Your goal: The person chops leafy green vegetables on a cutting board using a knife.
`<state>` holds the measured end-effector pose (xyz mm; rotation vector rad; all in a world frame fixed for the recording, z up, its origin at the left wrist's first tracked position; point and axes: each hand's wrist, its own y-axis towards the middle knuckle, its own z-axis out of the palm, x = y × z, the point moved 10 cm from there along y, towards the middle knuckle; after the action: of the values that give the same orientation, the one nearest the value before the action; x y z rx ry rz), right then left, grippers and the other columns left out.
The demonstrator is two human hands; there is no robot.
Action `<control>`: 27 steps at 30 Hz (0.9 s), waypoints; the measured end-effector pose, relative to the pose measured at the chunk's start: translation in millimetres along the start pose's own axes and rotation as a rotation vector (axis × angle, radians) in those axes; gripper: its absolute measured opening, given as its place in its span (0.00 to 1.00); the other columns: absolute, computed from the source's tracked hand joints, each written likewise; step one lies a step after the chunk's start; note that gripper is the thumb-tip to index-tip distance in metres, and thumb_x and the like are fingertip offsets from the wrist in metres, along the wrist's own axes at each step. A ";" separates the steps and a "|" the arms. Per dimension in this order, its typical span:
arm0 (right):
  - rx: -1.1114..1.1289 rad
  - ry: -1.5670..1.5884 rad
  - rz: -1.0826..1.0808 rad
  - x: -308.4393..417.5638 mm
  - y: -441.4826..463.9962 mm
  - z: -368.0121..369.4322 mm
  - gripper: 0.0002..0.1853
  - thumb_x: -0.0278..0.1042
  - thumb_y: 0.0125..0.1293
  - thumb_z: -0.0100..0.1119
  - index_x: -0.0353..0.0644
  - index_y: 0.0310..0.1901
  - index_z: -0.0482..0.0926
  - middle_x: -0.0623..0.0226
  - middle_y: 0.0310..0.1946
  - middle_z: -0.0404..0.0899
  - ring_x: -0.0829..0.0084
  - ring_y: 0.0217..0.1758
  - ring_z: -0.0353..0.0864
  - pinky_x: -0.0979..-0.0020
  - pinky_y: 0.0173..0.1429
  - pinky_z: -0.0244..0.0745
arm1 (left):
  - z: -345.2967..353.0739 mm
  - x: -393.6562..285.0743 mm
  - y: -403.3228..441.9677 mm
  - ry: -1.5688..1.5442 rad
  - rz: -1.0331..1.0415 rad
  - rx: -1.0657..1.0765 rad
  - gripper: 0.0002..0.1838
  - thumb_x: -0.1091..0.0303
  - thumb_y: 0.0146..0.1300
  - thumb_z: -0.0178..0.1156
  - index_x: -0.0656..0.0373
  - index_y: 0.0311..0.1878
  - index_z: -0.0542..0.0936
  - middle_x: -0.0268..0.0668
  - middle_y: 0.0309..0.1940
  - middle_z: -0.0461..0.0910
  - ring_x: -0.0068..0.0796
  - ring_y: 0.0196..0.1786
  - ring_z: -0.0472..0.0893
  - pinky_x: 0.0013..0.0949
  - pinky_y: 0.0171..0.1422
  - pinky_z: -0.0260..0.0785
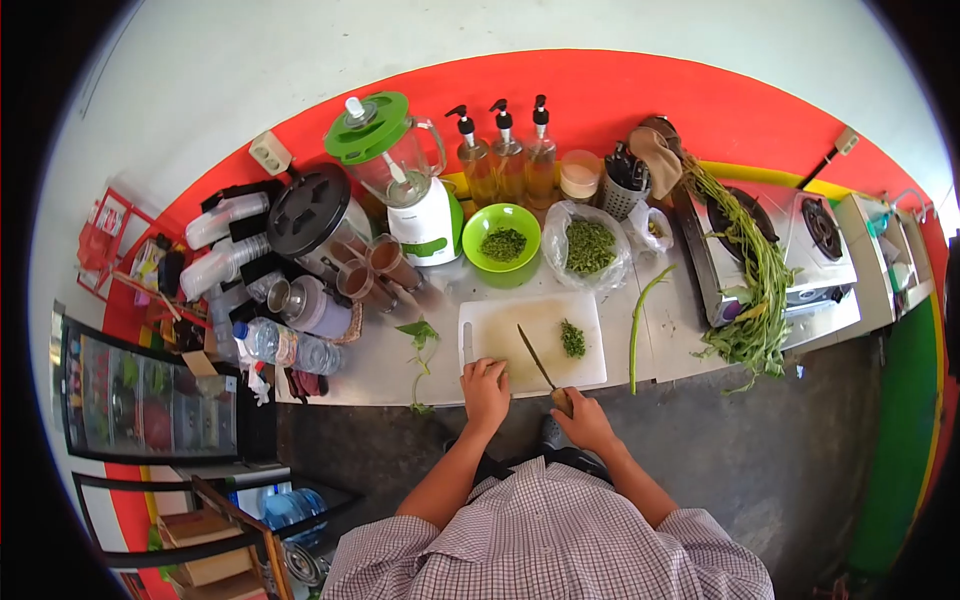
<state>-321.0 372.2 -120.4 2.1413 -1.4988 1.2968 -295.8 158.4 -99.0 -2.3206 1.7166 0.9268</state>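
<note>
In the head view my right hand (586,420) is closed round the handle of a kitchen knife (535,358). Its blade points up and left over a white cutting board (480,325). Resting on the board's near left edge is my left hand (485,390), fingers laid on the surface and slightly apart, with nothing visible in them. A small heap of chopped greens (573,340) lies on the board, right of the blade. Beyond the board stand a green bowl (482,255) with chopped greens inside and a clear plastic bag (591,245) of chopped green pieces.
A long green stalk (638,325) lies right of the board, a leafy sprig (422,360) left of it. Leafy stalks (750,290) hang over the gas stove (825,260). A blender (410,190), several pump bottles (508,160), cups (385,262) and a water bottle (285,345) line the counter.
</note>
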 end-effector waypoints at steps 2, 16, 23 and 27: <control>-0.016 -0.001 0.005 0.3 -2.4 0.2 0.26 0.42 0.65 0.67 0.34 0.59 0.75 0.38 0.39 0.84 0.37 0.44 0.84 0.47 0.49 0.78 | 4.7 -4.9 5.5 -0.042 0.057 0.032 0.15 0.75 0.57 0.67 0.55 0.49 0.87 0.33 0.49 0.80 0.43 0.57 0.74 0.47 0.61 0.67; -0.110 -0.089 0.055 -7.7 -13.9 -4.1 0.28 0.44 0.66 0.65 0.35 0.61 0.73 0.40 0.35 0.85 0.37 0.39 0.84 0.44 0.46 0.78 | 31.1 -38.8 16.8 -0.332 0.315 0.234 0.18 0.87 0.51 0.56 0.64 0.43 0.86 0.40 0.47 0.84 0.47 0.52 0.79 0.44 0.62 0.72; -0.007 -0.115 0.015 -1.2 -0.6 11.4 0.27 0.45 0.72 0.60 0.33 0.60 0.65 0.36 0.29 0.82 0.32 0.34 0.82 0.38 0.41 0.75 | 28.1 -44.4 14.7 -0.366 0.292 0.114 0.12 0.85 0.54 0.59 0.66 0.41 0.84 0.42 0.45 0.82 0.47 0.50 0.80 0.45 0.58 0.73; 0.031 -0.168 0.013 5.4 11.0 15.3 0.26 0.46 0.74 0.57 0.31 0.59 0.62 0.35 0.26 0.81 0.32 0.32 0.82 0.37 0.38 0.76 | 30.2 -41.6 14.9 -0.362 0.305 0.057 0.09 0.83 0.57 0.61 0.65 0.41 0.83 0.42 0.44 0.81 0.47 0.49 0.80 0.45 0.55 0.74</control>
<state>-321.7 354.4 -128.4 2.3145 -1.5668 1.1768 -328.7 200.6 -97.4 -1.7458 1.9274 1.2381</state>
